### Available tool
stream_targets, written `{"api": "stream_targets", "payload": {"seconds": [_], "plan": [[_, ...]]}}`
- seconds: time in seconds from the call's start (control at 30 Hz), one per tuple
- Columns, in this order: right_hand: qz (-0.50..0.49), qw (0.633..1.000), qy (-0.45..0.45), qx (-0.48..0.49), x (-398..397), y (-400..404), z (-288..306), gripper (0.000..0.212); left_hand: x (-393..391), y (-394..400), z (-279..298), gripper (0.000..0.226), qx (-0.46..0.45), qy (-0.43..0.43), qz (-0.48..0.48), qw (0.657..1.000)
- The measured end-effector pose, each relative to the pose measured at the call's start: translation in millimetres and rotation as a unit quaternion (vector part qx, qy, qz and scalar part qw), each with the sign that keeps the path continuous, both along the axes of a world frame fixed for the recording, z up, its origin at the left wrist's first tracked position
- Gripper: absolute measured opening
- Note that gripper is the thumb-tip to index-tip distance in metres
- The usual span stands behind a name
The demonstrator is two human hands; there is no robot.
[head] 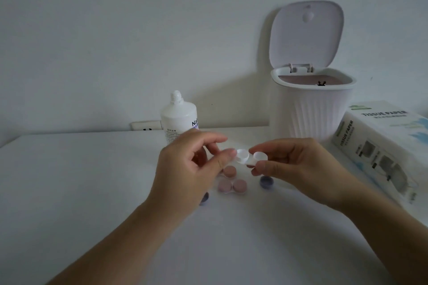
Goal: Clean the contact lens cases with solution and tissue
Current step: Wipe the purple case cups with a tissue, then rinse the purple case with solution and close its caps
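Together, the left hand [185, 169] and right hand [294, 164] pinch the open white lens case [251, 158] above the table [81, 192]. Pink cases [232, 186] and purple caps [266, 182] lie beneath; solution bottle [179, 118], bin [310, 104] and tissue box [384, 146] stand behind.

The left hand [185, 169] hid the lower part of the solution bottle [179, 118], cutting its label short, and most of a purple cap [205, 198] on the bench. The tissue box [382, 146] ran past the right edge. The bin's [310, 109] contents were indistinct. Both forearms were cropped by the frame's lower edge.
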State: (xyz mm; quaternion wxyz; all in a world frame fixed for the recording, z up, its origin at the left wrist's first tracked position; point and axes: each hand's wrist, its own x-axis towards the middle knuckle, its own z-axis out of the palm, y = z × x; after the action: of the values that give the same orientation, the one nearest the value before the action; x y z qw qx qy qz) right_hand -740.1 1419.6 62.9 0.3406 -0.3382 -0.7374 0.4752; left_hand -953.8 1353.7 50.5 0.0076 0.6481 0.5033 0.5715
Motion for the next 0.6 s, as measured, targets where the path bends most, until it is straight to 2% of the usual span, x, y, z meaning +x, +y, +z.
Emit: {"api": "stream_targets", "payload": {"seconds": [0.1, 0.17, 0.27, 0.4, 0.47, 0.6], "plan": [[-0.011, 1.0, 0.002, -0.008, 1.0, 1.0, -0.3, 0.034, -11.6, -0.3, 9.5, 0.012, 0.119, 0.02, 0.07, 0.99], [-0.01, 1.0, -0.004, -0.005, 0.8, -0.6, 0.1, 0.036, -21.0, 1.7, 15.7, 0.017, 0.138, -0.013, 0.106, 0.985], [-0.021, 1.0, -0.012, 0.004, -0.9, -2.6, 0.2, 0.024, -37.3, 7.8, 22.5, 0.02, 0.109, -0.083, 0.151, 0.979], [-0.027, 0.999, -0.025, -0.003, -4.1, -5.3, 0.5, 0.022, -66.8, 19.3, 23.0, 0.005, 0.051, -0.184, 0.156, 0.969], [-0.026, 0.999, -0.021, -0.018, -4.9, -6.7, 0.7, 0.021, -80.6, 23.8, 16.9, 0.011, 0.014, -0.214, 0.16, 0.964], [-0.016, 0.999, -0.021, -0.027, -5.9, -6.2, -2.1, 0.019, -92.8, 25.1, -3.2, 0.031, -0.065, -0.206, 0.131, 0.968]]}}
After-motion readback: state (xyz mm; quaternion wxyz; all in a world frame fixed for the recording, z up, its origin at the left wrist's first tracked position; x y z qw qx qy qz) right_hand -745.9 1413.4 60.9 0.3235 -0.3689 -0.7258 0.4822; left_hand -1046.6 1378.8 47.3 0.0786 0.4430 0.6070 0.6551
